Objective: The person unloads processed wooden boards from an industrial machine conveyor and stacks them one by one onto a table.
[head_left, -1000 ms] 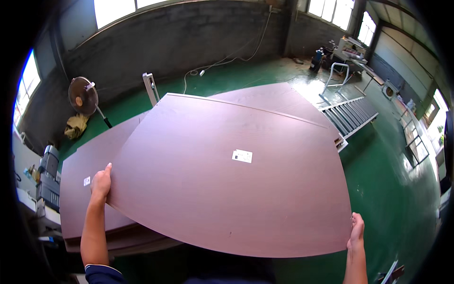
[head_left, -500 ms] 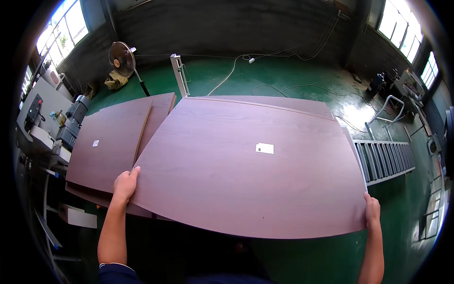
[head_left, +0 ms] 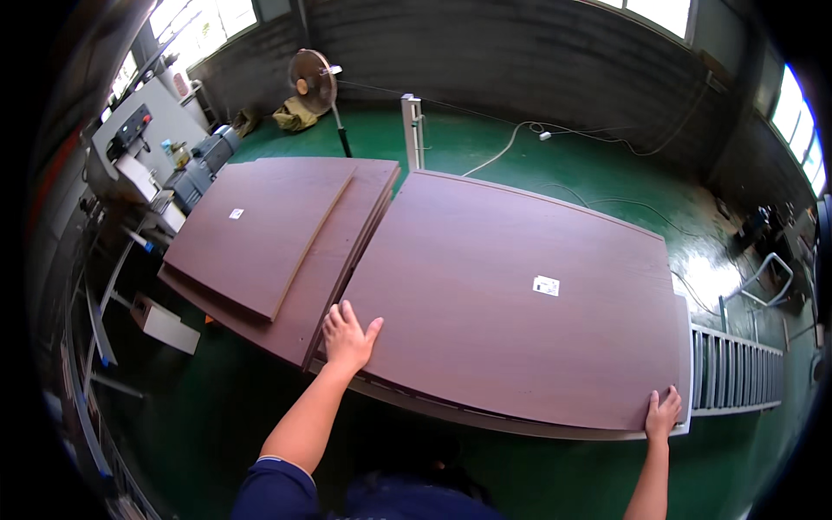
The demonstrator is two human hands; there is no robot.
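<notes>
A large brown wood-grain panel (head_left: 503, 338) with a white label (head_left: 546, 286) lies flat, its long side across in front of me. My left hand (head_left: 348, 340) rests on its near left corner, fingers spread and thumb pointing right. At the near right corner is my right hand (head_left: 662, 412), its fingers stretched out on the panel's surface. Both hands touch the panel without gripping it. Left of it, across a narrow gap, a smaller brown board (head_left: 251, 225) lies on a larger brown board (head_left: 347, 230).
A roller conveyor (head_left: 737, 368) adjoins on the right. Behind the boards stand a pale upright post (head_left: 412, 130) and a pedestal fan (head_left: 312, 82). Grey machinery (head_left: 134, 130) is at the far left, and a white cable (head_left: 503, 149) runs over the green floor.
The panel has come down from a raised, tilted position and now lies flat. My hands have loosened from its side edges. The view has turned, so the surroundings appear farther right.
</notes>
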